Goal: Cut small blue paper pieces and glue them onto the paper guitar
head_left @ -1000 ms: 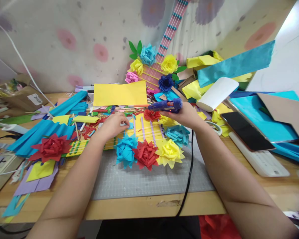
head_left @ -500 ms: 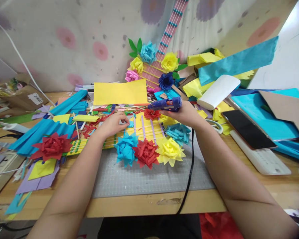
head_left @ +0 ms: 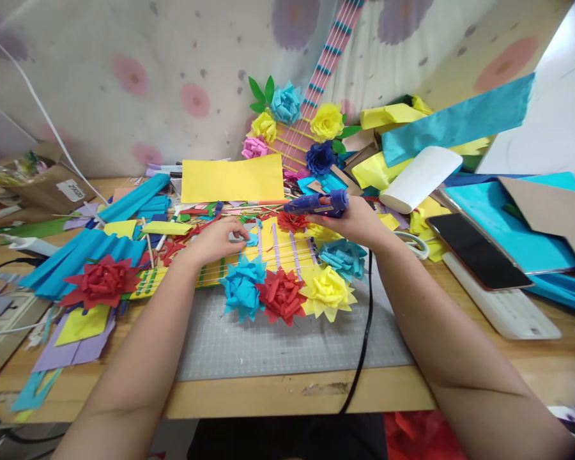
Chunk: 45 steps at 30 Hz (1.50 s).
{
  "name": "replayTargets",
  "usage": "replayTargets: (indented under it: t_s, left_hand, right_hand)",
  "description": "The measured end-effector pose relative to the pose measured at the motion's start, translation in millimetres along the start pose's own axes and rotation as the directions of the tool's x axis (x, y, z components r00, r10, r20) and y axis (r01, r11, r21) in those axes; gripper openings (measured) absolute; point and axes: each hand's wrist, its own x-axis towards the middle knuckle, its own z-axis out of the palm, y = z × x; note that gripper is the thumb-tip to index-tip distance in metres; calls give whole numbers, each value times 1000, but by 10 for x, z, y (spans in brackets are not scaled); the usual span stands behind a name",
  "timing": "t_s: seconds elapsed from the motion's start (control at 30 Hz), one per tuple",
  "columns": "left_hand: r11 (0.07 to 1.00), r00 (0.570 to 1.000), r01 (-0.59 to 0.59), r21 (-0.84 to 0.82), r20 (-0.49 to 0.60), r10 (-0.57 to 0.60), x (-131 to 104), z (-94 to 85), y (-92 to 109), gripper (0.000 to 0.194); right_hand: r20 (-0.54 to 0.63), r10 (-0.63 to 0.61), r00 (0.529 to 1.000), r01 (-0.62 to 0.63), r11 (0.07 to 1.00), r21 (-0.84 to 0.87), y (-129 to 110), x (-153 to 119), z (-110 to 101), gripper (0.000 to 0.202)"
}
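Observation:
My right hand (head_left: 357, 220) is wrapped around a blue hot glue gun (head_left: 316, 203), its nozzle pointing left above the paper guitar. A black cord (head_left: 367, 332) runs down from it over the table edge. With curled fingers, my left hand (head_left: 223, 239) pinches a small blue paper piece (head_left: 252, 239) at the guitar's body. The yellow paper guitar (head_left: 268, 237) lies flat, crossed by purple strips and white strings. Along its near edge sit a blue flower (head_left: 243, 287), a red flower (head_left: 282, 296) and a yellow flower (head_left: 328, 291). A red flower (head_left: 100, 281) rests at the neck's left end.
A grey cutting mat (head_left: 287, 351) lies under the guitar. Behind stands a pink flowered guitar (head_left: 294, 140), with a yellow sheet (head_left: 232, 181) left of it. Blue crepe paper (head_left: 84, 259) and scraps crowd the left; a phone (head_left: 479, 249) rests at right.
My left hand's fingers shift very slightly at the blue paper piece. My right hand and the glue gun stay almost in place.

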Motion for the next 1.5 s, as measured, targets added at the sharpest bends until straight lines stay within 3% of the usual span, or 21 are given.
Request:
replayTargets:
  t_s: [0.27, 0.97, 1.3, 1.4, 1.5]
  left_hand:
    - [999, 998, -49, -6, -44, 49, 15, 46, -85, 20]
    - [999, 998, 27, -32, -53, -28, 23, 31, 19, 20]
    - [953, 958, 198, -227, -163, -238, 15, 8, 46, 16]
    - [895, 918, 249, -369, -205, -340, 40, 30, 35, 21]
    - [766, 853, 291, -573, -207, -479, 58, 27, 80, 27]
  right_hand:
    - [10, 15, 1000, -15, 1000, 6, 11, 5, 7, 39]
    - [34, -16, 999, 17, 1000, -26, 22, 11, 27, 42]
    - [56, -18, 998, 19, 1000, -9, 8, 9, 27, 42]
    - [44, -22, 999, 23, 1000, -8, 19, 12, 29, 42]
    - [36, -21, 999, 21, 1000, -12, 26, 14, 31, 43]
